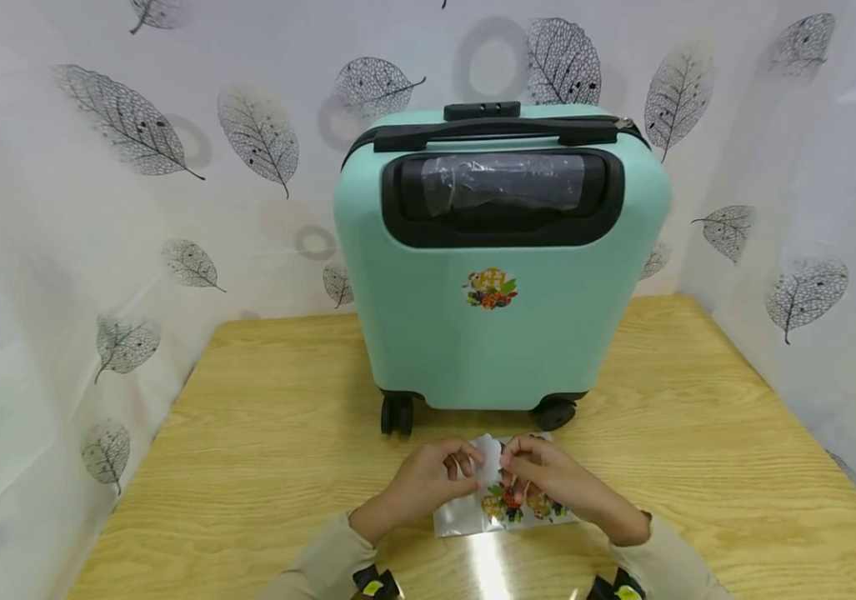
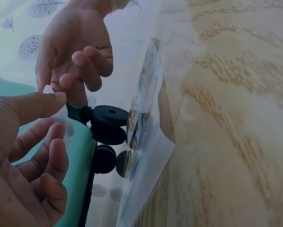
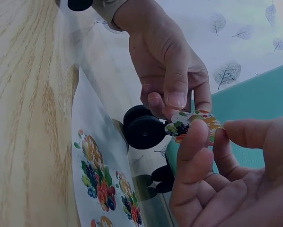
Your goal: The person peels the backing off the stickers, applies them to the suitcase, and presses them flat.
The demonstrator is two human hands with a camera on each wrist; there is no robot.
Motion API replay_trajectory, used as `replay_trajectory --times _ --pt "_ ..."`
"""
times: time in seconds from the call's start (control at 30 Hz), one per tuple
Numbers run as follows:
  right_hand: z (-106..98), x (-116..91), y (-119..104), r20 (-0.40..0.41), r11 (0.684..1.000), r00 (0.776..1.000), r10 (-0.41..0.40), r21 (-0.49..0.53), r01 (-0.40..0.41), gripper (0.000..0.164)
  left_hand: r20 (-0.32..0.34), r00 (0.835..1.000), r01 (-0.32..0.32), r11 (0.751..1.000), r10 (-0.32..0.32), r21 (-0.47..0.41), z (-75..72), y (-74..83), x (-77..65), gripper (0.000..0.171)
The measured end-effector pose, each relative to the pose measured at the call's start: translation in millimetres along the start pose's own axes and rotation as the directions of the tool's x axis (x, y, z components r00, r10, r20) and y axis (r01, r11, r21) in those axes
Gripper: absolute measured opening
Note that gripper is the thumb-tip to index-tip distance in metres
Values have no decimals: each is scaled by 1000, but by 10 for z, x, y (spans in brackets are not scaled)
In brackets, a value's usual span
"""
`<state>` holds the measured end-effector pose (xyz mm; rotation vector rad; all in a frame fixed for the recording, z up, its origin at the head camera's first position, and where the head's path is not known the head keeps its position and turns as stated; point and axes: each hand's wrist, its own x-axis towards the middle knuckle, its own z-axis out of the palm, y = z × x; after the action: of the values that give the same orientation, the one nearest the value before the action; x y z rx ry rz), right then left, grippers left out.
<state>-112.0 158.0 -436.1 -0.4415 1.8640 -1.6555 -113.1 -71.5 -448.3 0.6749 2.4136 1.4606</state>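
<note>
Looks booth-like: leaf-print curtains [image 1: 270,50] on three sides of wooden table [image 1: 262,417].

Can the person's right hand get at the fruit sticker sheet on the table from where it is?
Probably yes: the right hand is just above the fruit sticker sheet, with nothing visible blocking it. Its thumb and finger seem to pinch a loose sticker, though, so they may need freeing first.

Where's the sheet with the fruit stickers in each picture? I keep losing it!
Head: bottom centre, the sticker sheet lies in front of the suitcase.
Left wrist: near the middle, a slanting strip running down to the bottom edge.
Right wrist: lower left, running off the bottom edge.
Shared landmark: the suitcase's black wheels, above the sheet in the head view, left of it in left wrist, right of it in right wrist.
</note>
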Motion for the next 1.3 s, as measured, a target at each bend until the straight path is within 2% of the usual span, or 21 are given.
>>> replay_trajectory --times 0.4,0.93,1.13,1.3 --pt "25 22 2 29 998 999 -18 68 16 21 -45 998 -39 993 44 107 2 7 1 18" --pt "1 19 0 35 999 999 -26 26 25 27 -55 998 -34 995 39 97 -33 -8 21 6" --pt "-18 6 -11 25 1000 1000 -17 2 17 34 -62 997 -39 998 42 51 -62 -16 18 5" --pt "-37 -10 -15 -9 999 1000 -2 -47 2 40 -56 998 3 1000 -4 -13 -73 -60 25 5"
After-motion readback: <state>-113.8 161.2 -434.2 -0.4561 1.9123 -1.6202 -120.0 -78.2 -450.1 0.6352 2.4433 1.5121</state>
